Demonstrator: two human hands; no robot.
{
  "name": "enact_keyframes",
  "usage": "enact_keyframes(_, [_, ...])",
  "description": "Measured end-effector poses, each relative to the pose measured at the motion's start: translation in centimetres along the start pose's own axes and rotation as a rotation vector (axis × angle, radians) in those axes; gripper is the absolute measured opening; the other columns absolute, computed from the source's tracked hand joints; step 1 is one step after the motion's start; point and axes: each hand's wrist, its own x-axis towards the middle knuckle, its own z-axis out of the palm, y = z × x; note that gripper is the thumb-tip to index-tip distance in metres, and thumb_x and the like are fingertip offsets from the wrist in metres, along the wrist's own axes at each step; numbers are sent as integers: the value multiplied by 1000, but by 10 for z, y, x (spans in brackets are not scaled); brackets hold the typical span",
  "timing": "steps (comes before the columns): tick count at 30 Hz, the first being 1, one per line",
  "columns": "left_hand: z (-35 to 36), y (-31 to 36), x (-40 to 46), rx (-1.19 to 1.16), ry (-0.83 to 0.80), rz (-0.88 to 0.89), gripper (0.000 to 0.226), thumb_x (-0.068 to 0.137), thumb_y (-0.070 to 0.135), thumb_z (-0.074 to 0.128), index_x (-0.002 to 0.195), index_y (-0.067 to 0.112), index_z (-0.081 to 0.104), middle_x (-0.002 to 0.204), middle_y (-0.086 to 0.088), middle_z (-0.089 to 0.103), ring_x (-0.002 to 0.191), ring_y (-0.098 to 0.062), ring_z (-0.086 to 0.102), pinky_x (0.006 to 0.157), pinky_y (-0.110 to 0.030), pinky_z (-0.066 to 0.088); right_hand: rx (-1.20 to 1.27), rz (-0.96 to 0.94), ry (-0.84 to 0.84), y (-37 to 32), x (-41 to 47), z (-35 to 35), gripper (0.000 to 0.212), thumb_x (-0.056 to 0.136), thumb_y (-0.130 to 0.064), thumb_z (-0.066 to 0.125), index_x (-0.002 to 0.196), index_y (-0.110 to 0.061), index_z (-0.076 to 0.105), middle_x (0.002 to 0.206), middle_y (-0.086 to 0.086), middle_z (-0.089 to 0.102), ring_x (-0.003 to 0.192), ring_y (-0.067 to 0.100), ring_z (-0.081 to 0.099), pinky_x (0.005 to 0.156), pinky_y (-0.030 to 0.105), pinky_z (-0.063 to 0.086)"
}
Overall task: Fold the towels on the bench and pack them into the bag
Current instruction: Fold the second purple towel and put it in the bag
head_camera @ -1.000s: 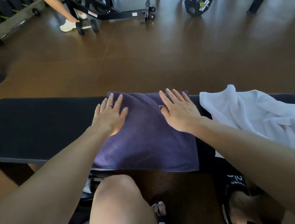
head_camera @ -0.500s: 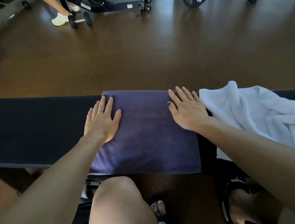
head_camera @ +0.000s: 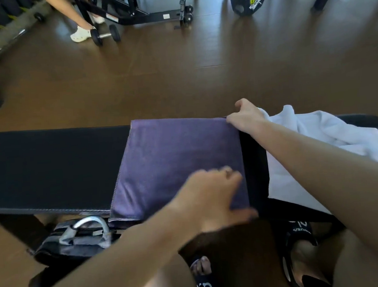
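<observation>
The purple towel (head_camera: pixel 176 164) is laid across the bench (head_camera: pixel 49 168), its long axis running from far edge to near, where it overhangs. Its far right corner is pinched by the right hand (head_camera: pixel 246 116), fingers closed on the cloth. The near right corner is met by the left hand (head_camera: pixel 212 193); blur hides whether those fingers are clamped. Both held corners lie on the right edge, so a leftward fold seems likely. The white towel (head_camera: pixel 318 137) is heaped unfolded to the right; the bag (head_camera: pixel 78 240) sits below the bench.
</observation>
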Motion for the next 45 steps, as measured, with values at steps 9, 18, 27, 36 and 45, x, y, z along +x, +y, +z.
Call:
enact_keyframes(9, [29,33,2,235,-107,96,52,94,26,67,140,16,46,140,-14,54,96,-24,64,59,-31,41,147,64,-5,2,4,4,60,87,-29,61,144,-28,42,134,-1,56,137,21,37,92,28,29])
enact_keyframes(18, [16,29,-9,70,-14,50,35,103,32,50,135,19,52,121,-6,62,83,-20,66,59,-28,43,164,-22,122,2,-8,3,30,87,-16,56,111,-18,73,109,5,72,104,25,61,81,29,44])
enact_keyframes(27, [-29,-10,-60,-530,246,-347,18,92,21,59,81,32,50,75,12,57,74,-5,55,63,-15,38,379,-42,138,-21,-1,-3,21,66,-27,58,86,-28,64,88,-7,66,91,22,65,90,43,56])
enact_keyframes(36, [-39,-70,-120,-1042,419,-797,16,92,2,58,76,0,56,69,-7,57,59,-8,65,59,-19,55,903,-127,-106,-118,7,26,27,80,11,58,88,-15,57,76,8,65,52,17,60,51,23,47])
enact_keyframes(45, [3,-103,-149,-1215,392,-1064,20,88,6,60,71,-1,52,73,-13,72,78,-26,77,90,-52,59,323,-382,-211,-165,16,108,19,79,8,62,92,-5,65,86,17,72,82,28,76,85,43,61])
